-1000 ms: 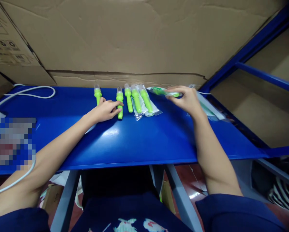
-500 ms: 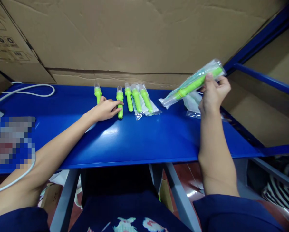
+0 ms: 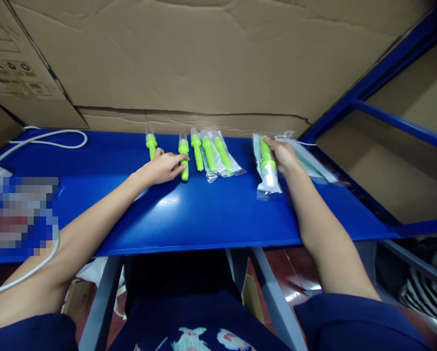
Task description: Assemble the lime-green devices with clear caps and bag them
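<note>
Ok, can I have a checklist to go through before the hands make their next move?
1. Right hand holding the bagged stick: ok, its thumb is on it.
2. Left hand touching a stick: ok, the fingers are over it.
3. Bagged stick apart from the nearest stick in the row: ok, blue table shows between.
4. Bag sealed: cannot tell.
5. Left arm clear of the cable: not ok, the cable crosses it in view.

Leftmost tube (image 3: 151, 142): lower end behind left hand (image 3: 164, 167). Carton (image 3: 19, 51): cut by left edge, print illegible. Striped cloth (image 3: 423, 293): cut by right edge.
</note>
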`<state>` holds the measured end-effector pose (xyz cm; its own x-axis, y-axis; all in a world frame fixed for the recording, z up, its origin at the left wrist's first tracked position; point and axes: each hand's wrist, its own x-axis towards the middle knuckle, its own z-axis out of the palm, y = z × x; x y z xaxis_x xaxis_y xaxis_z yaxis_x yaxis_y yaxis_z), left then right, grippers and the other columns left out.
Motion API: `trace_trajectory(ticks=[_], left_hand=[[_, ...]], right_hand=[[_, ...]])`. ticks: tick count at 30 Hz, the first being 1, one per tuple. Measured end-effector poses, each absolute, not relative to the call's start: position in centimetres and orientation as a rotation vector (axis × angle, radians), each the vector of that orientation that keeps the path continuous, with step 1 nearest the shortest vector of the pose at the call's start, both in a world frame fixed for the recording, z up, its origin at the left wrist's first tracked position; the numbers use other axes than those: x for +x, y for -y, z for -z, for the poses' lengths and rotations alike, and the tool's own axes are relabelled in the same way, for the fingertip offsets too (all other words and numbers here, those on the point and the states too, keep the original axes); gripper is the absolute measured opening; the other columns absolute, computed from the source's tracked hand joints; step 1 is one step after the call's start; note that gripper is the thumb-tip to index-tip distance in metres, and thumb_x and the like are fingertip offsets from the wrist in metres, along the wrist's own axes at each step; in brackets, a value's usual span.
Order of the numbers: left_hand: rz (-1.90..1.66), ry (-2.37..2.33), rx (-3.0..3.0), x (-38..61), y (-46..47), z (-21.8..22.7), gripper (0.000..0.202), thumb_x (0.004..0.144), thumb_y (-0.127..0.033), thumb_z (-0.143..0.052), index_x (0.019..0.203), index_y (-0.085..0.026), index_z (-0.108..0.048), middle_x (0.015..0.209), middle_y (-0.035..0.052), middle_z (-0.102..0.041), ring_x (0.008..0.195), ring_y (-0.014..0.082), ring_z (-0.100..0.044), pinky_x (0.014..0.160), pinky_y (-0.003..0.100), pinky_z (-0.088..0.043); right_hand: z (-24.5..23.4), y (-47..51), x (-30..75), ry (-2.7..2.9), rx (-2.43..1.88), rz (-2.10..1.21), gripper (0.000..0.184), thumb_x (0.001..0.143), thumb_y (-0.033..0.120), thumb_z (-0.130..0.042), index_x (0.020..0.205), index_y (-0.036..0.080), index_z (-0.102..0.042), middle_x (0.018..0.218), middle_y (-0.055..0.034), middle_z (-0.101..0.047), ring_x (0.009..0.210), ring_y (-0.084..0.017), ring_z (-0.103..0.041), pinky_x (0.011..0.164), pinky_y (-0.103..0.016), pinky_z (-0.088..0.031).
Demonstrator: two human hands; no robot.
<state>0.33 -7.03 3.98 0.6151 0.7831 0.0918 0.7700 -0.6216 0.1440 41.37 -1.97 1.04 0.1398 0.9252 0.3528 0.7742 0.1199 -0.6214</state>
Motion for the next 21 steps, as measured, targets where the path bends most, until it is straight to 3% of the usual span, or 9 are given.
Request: trace_trajectory(ticks=[5,11,15,18,21], left_hand=[[-0.225,-1.296,2.724,0.5,7.4,-4.1,0.044,0.106,-0.035,-0.035,0.135,-0.016,-0.062,0.108,0.0150,-0.078,0.108,0.0310,-0.071,0.098,0.048,-0.037],[-0.212,-1.304,2.684,0.5,7.5,-4.3,0.045,0.106,-0.035,-0.035,0.135,-0.015,-0.062,0.104,0.0143,-0.077,0.104,0.0307,-0.070,0.099,0.051,-0.035],[-0.245,-1.276,2.693,0.5,7.4,-4.2,0.046,0.106,-0.036,-0.034,0.136,-0.016,-0.062,0.101,0.0132,-0.077,0.101,0.0292,-0.070,0.099,0.050,-0.034],[-0.266,-1.272,2.695,0.3,7.4,-4.0,0.045,0.106,-0.036,-0.034,0.136,-0.016,-0.062,0.098,0.0125,-0.077,0.098,0.0282,-0.070,0.097,0.049,-0.035],[-0.287,-1.259,2.712,0.3,7.3,-3.8,0.045,0.106,-0.037,-0.035,0.135,-0.016,-0.063,0.097,0.0120,-0.078,0.097,0.0271,-0.071,0.096,0.046,-0.036]], right_hand=[[-2.0,0.3,38.2,1.308,-1.818,-0.669,0.022,0.093,0.042,-0.061,0.081,0.023,-0.062,0.085,-0.0080,-0.072,0.089,-0.025,-0.071,0.083,-0.038,-0.061],[-3.5,-2.8,34.6,1.348,-1.844,-0.647,0.022,0.092,0.035,-0.070,0.079,0.018,-0.065,0.082,-0.0054,-0.069,0.082,-0.020,-0.065,0.088,-0.035,-0.059],[-3.1,-3.9,33.6,1.405,-1.853,-0.603,0.027,0.098,0.036,-0.064,0.083,0.015,-0.067,0.082,-0.0072,-0.070,0.079,-0.019,-0.065,0.083,-0.035,-0.059],[-3.1,-3.8,34.0,1.452,-1.853,-0.542,0.033,0.106,0.036,-0.049,0.097,0.012,-0.070,0.099,-0.0117,-0.075,0.085,-0.021,-0.070,0.082,-0.035,-0.059],[-3.8,-2.4,35.7,1.555,-1.925,-0.359,0.029,0.104,0.029,-0.050,0.114,0.011,-0.071,0.119,-0.0151,-0.075,0.103,-0.023,-0.072,0.093,-0.036,-0.058]])
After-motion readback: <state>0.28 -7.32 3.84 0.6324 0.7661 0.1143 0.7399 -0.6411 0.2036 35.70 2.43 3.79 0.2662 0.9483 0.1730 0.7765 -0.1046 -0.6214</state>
